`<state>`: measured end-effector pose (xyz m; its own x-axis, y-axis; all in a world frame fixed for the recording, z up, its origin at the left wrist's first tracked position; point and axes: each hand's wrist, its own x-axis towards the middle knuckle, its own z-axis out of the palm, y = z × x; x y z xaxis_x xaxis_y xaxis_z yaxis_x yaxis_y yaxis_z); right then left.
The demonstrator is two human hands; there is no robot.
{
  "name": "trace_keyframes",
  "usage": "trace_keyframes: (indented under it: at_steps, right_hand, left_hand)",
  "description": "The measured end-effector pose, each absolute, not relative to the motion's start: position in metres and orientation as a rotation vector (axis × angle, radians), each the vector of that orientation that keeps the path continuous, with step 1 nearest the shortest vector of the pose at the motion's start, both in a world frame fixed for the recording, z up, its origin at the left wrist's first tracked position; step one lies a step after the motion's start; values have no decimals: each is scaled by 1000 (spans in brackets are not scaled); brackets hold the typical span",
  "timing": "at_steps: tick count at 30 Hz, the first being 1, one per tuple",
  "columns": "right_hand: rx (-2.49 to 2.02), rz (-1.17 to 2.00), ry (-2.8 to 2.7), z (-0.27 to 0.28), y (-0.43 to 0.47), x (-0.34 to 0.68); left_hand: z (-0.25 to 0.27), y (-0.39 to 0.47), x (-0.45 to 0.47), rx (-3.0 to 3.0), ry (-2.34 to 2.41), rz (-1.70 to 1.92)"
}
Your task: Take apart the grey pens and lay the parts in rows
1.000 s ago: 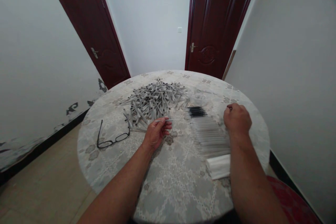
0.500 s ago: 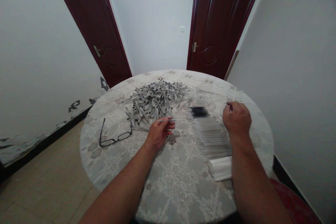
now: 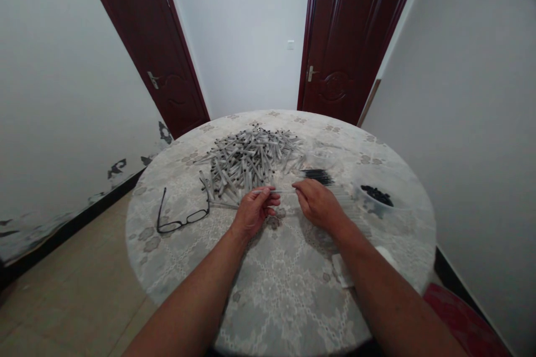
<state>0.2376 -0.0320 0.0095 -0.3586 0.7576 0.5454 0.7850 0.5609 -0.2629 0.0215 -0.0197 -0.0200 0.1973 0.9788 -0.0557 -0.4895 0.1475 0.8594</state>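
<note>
My left hand (image 3: 256,209) pinches a slim, pale pen barrel (image 3: 286,191) between thumb and fingers, above the table's near middle. The barrel points right, towards my right hand (image 3: 315,201). My right fingers are closed at the barrel's right end; whatever small thing they hold is hidden. Under and beside that hand lies a row of clear tubes (image 3: 345,201), partly covered. Dark-tipped sticks (image 3: 317,177) lie just behind it. To its right, a clear bowl (image 3: 372,207) holds small black pieces (image 3: 377,195). A large heap of whitish pens with dark ends (image 3: 247,159) lies behind my left hand.
Black-framed glasses (image 3: 182,225) lie at the left on the round table's patterned cloth (image 3: 285,301). Crumpled clear plastic (image 3: 320,153) lies beyond the tubes. A white folded item (image 3: 342,270) is partly under my right forearm. A red seat (image 3: 456,318) stands at lower right.
My right hand has moved left from over the bowl to the barrel's right end, uncovering the black pieces. My left hand still holds the barrel in the same place.
</note>
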Motion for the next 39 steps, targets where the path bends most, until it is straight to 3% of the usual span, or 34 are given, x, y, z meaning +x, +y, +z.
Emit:
trace_keyframes:
  at_steps: [14,39]
  right_hand:
    - [-1302,53,-2112,11,-34,233]
    - [-1222,806,-1595,8,-26,234]
  left_hand:
    - [-19,-20,21,835,712,1176]
    - [-11,-17,9,511,481,1098]
